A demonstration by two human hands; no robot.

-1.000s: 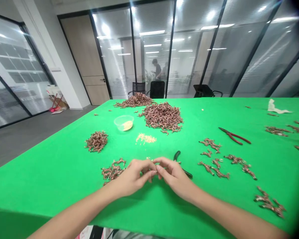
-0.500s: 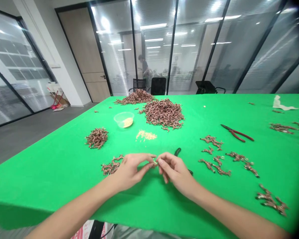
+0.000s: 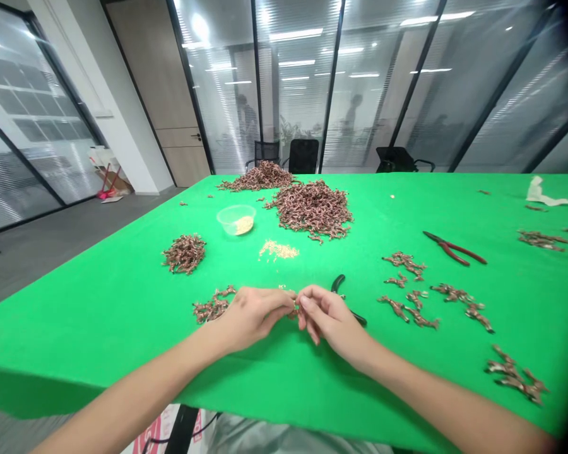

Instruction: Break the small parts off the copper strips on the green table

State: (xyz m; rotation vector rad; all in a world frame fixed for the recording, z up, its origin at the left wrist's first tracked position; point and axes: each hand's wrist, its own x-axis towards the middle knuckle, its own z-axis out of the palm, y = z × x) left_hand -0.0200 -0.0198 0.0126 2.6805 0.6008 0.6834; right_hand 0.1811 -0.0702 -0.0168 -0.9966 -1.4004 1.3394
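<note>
My left hand [image 3: 255,315] is closed in a pinch on a small brown figure [image 3: 292,310], mostly covered by the fingers. Against its fingertips, my right hand [image 3: 329,321] also pinches; whatever lies between its thumb and forefinger is too small to make out. Beyond both hands is a scatter of tiny gold-coloured pieces [image 3: 279,250]. A black-handled tool [image 3: 337,282] lies partly hidden behind my right hand. Left of my left hand is a little group of brown figures [image 3: 211,310], glossy and long-limbed like small animals.
The green-covered table [image 3: 137,328] bears a large heap of brown figures [image 3: 315,208], another heap [image 3: 262,176] and a smaller pile [image 3: 184,254]. A clear bowl [image 3: 224,221] contains gold pieces. Red-handled pliers [image 3: 454,248] and loose figures [image 3: 421,317] lie to the right, with crumpled tissue [image 3: 544,192] farther back.
My view has tilted slightly downward. My left fingers have drawn closer around the small figure, covering more of it; my right hand keeps its pinch beside them.
</note>
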